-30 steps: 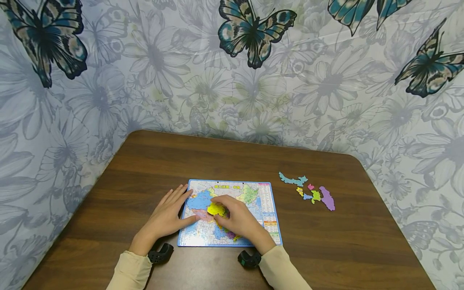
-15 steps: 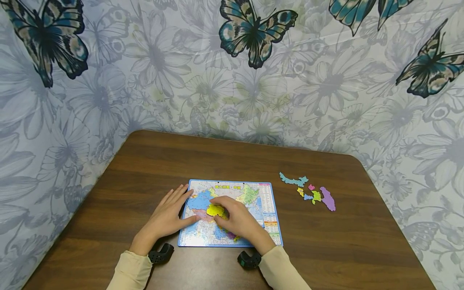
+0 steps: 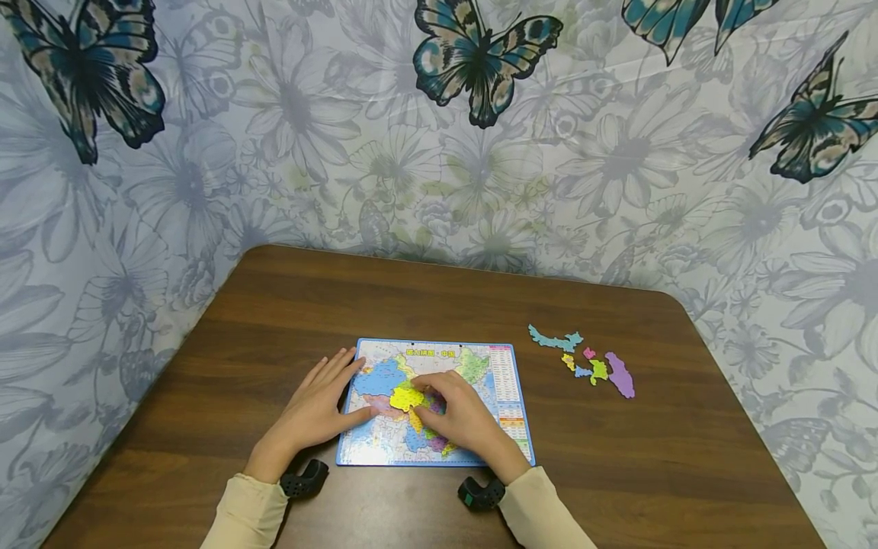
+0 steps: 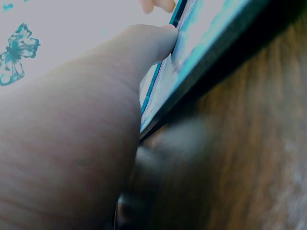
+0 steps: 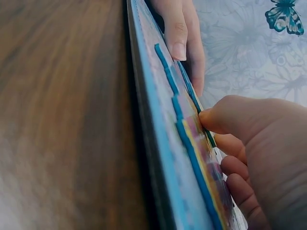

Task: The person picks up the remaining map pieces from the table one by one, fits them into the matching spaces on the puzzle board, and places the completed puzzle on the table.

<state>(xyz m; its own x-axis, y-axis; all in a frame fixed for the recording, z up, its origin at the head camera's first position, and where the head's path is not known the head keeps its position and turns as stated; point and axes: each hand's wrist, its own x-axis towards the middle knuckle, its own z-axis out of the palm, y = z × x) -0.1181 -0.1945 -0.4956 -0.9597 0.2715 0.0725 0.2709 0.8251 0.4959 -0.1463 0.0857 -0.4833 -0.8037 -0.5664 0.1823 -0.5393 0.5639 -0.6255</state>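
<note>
The map board (image 3: 363, 451) lies flat on the brown worktop (image 3: 652, 457), roughly midway between its left and right edges and well short of the far edge. The left hand (image 3: 312, 408) rests over the board's left rim, thumb tip on the printed surface; its grip is spread wide, fingers straight, with hold of nothing. The right hand (image 3: 463, 412) is over the middle of the board, fingers bent, thumb and forefinger parted, their tips at the right side of a bright yellow piece (image 3: 406, 398) (whether that grip actually pinches it, I cannot tell). The yellow piece sits on the map, left of the board's centre. Toward the worktop's far right corner, apart from the board, lie loose pieces: a long light-blue piece (image 3: 555, 339) nearest the far edge, a purple piece (image 3: 620, 375) nearest the right edge, and between them a small yellow one (image 3: 568, 361), a pink one (image 3: 588, 353), a small blue one (image 3: 581, 372) and a green one (image 3: 598, 371).
</note>
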